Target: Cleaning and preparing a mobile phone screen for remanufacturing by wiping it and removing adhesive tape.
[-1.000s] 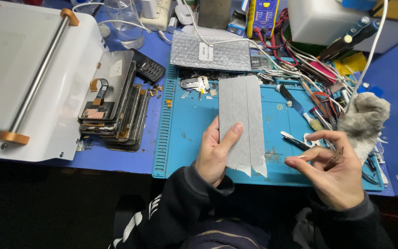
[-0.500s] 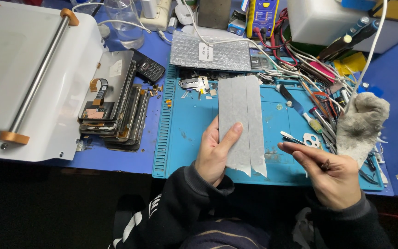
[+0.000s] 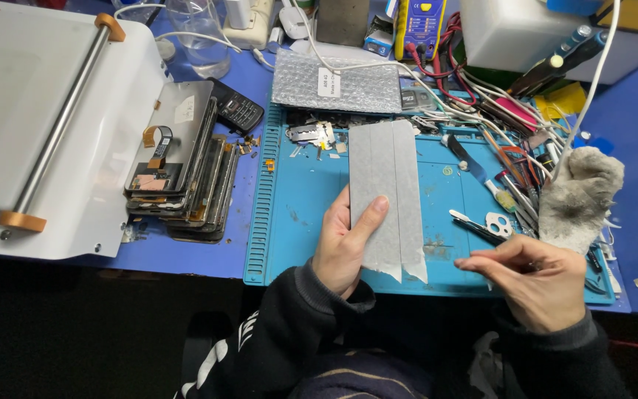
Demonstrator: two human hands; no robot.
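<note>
My left hand holds a flat rectangular panel covered with grey tape strips upright over the blue work mat, thumb pressed on its front. The tape ends at the bottom are torn and uneven. My right hand hovers at the mat's front right corner, a short way right of the panel. Its fingers are curled together around a thin dark tool that is mostly hidden. Black tweezers lie on the mat just above that hand.
A stack of phone screens lies left of the mat beside a white machine with a metal roller. A bubble-wrap pouch, a grey rag, a tangle of tools and cables and a yellow multimeter crowd the back and right.
My right hand has shifted slightly down and left toward the mat's front edge, its fingers closing tighter. My left hand and the taped panel have stayed put.
</note>
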